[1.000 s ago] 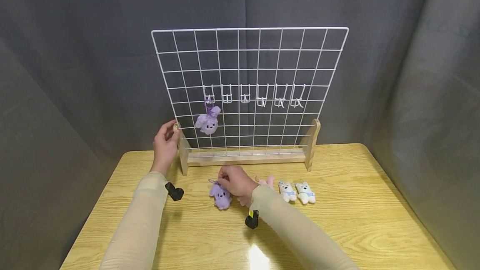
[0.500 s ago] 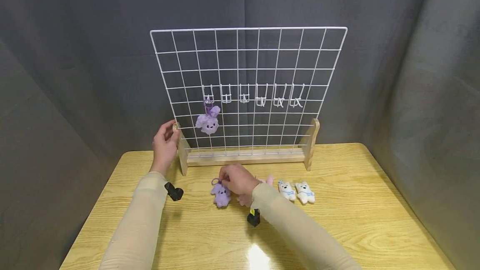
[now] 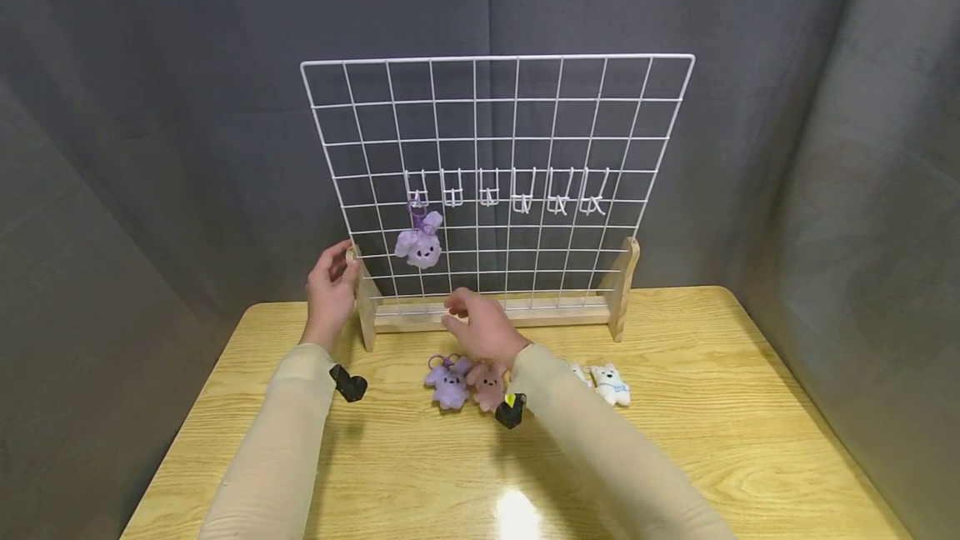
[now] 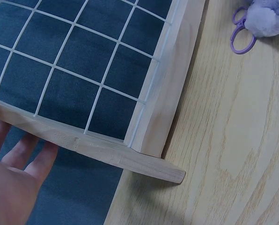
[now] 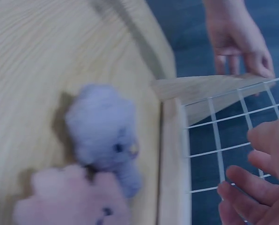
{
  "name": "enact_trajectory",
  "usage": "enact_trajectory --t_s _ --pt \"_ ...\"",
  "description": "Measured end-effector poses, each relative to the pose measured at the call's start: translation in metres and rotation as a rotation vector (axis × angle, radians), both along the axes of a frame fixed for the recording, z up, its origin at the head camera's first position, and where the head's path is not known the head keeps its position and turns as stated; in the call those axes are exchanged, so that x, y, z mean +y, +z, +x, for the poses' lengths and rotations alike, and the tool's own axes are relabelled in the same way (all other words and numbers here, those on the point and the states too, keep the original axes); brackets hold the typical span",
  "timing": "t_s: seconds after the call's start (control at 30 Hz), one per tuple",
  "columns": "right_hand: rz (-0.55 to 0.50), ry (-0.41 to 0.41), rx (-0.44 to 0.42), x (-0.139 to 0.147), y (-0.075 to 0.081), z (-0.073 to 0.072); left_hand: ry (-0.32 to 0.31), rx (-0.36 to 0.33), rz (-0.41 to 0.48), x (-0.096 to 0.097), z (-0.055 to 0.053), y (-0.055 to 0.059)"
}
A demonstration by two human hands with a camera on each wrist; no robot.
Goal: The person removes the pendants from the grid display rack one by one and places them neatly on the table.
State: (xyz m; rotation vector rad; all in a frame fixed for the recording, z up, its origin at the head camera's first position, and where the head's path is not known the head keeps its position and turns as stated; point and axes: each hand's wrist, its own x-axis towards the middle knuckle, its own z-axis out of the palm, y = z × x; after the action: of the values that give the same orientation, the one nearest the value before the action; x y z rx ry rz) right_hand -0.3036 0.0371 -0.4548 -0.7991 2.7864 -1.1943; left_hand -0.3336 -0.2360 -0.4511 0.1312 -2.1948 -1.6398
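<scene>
At the left end of the white wire grid rack (image 3: 495, 99), my left hand (image 3: 328, 294) grips the wooden side post (image 4: 102, 153), its fingers reaching behind the wood. My right hand (image 3: 486, 330) is in front of the rack's lower bar, fingers spread and loosely bent around nothing. Just below it on the table lie a purple plush keychain (image 3: 450, 388) with its ring toward the rack and, close beside it, a pink plush keychain (image 3: 489, 390). Another purple plush keychain (image 3: 422, 251) hangs by its purple ring from the leftmost hook.
Several white wire hooks (image 3: 522, 203) line the middle of the grid. A white plush keychain (image 3: 611, 386) lies on the table (image 3: 750, 440) to the right, with a second one partly hidden by my right sleeve. Dark curtains (image 3: 187, 107) surround the table.
My right hand has let go of the purple plush keychain on the table and moved up toward the rack. That keychain has shifted right, beside the pink one. My left hand stays put.
</scene>
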Motion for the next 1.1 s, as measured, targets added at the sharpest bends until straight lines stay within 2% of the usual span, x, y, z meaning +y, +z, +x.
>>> enact_trajectory --t_s 0.13,0.4,0.77,1.0,1.1 --pt "-0.106 -0.061 -0.033 0.001 0.018 -0.003 -0.001 -0.009 -0.001 0.0 0.0 0.0" --pt "-0.26 -0.106 -0.059 -0.001 0.045 -0.011 -0.006 -0.002 -0.004 -0.001 0.001 0.0" --pt "-0.395 -0.084 -0.063 -0.012 0.073 -0.014 -0.009 0.046 -0.005 -0.002 -0.001 0.001" --pt "-0.531 -0.057 -0.111 -0.023 0.086 -0.014 -0.009 0.01 -0.002 -0.003 -0.001 0.0" --pt "-0.558 -0.06 -0.117 -0.025 0.088 -0.014 -0.007 0.005 0.0 -0.002 -0.001 0.0"
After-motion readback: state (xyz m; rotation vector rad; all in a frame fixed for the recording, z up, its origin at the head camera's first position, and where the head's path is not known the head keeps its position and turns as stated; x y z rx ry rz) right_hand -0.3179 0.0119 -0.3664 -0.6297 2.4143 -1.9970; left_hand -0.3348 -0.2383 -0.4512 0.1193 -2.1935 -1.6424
